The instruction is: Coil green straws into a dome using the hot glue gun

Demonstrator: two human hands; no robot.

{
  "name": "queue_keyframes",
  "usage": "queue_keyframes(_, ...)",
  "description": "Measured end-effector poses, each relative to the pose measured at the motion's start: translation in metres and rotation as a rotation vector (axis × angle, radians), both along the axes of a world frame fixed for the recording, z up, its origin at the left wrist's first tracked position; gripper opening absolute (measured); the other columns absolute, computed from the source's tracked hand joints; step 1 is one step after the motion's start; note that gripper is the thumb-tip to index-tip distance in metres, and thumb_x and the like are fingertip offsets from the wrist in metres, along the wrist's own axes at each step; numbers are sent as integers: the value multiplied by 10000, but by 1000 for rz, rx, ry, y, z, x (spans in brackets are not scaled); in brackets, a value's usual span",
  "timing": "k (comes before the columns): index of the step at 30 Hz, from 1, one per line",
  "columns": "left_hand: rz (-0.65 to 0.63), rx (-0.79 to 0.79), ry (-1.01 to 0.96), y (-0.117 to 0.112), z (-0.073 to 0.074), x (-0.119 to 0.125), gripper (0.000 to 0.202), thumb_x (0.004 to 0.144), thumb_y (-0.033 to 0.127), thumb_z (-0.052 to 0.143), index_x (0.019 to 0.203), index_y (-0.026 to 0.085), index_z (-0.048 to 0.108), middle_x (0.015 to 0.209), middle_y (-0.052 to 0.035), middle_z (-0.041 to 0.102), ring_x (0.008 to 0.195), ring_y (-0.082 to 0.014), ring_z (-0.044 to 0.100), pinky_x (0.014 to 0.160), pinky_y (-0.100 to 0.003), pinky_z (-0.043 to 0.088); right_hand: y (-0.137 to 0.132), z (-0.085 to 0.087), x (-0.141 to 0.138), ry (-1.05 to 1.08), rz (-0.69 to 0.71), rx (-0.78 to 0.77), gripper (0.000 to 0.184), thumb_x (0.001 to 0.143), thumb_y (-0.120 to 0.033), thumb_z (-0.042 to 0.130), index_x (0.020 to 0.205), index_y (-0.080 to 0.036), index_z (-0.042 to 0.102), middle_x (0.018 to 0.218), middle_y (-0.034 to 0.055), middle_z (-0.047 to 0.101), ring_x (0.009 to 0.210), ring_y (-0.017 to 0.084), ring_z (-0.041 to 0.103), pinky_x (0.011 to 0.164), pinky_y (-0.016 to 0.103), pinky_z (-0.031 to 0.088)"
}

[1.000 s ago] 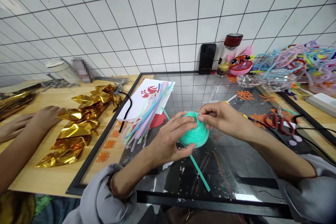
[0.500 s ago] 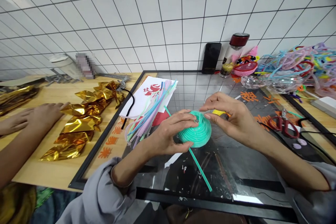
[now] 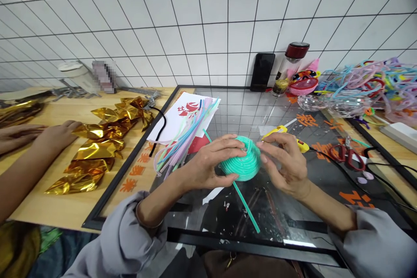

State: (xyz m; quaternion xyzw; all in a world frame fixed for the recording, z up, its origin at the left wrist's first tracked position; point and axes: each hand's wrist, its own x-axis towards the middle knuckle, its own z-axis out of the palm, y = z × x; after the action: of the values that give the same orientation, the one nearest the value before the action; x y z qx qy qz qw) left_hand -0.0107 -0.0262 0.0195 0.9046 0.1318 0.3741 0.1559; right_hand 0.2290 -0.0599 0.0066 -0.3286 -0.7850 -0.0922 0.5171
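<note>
A teal dome (image 3: 243,163) made of coiled pipe cleaner sits between my two hands above the glass board (image 3: 276,208). My left hand (image 3: 208,165) wraps its fingers round the dome's left side, thumb underneath. My right hand (image 3: 286,163) cups the dome's right side with curled fingers touching it. A loose teal tail (image 3: 246,208) of the pipe cleaner hangs down from the dome toward me. Another straight end pokes out behind my left hand.
A bundle of pastel pipe cleaners (image 3: 182,139) lies on white paper at the left. Gold foil pieces (image 3: 97,147) lie under another person's hand (image 3: 57,134). A yellow glue gun (image 3: 283,132), red scissors (image 3: 345,154), a phone (image 3: 263,71), a jar (image 3: 288,67) and a tangled pipe-cleaner heap (image 3: 374,82) lie at the right.
My right hand has dropped from the top of the dome to its right side and now cups it. My left hand keeps its hold. The yellow glue gun has come into sight.
</note>
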Motion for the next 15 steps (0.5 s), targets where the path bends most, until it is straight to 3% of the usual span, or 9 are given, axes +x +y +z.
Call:
queue_keyframes(4, -21, 12, -8, 0, 0, 1, 469, 816, 187, 710, 1269, 183, 588, 1233, -140, 677, 1237, -261, 643, 1161, -548, 471, -2, 2, -3, -87, 3, 54, 451, 825, -62, 552, 1217, -256, 664, 1046, 85, 609, 931, 245, 618, 803, 449, 475)
queue_keyframes(9, -12, 9, -3, -1, -1, 0, 490, 814, 169, 702, 1286, 196, 575, 1256, -135, 669, 1254, -262, 632, 1161, -551, 474, -5, 2, -5, -193, -11, 86, 390, 805, -29, 530, 1113, -210, 687, 1043, 96, 602, 952, 252, 608, 833, 460, 454)
queue_keyframes(15, -7, 15, -6, 0, -2, 0, 479, 820, 179, 705, 1281, 191, 575, 1260, -139, 660, 1251, -256, 634, 1158, -556, 474, -7, 0, -7, -143, 0, 68, 462, 823, -29, 507, 1204, -248, 650, 1016, 78, 626, 925, 236, 621, 813, 447, 477)
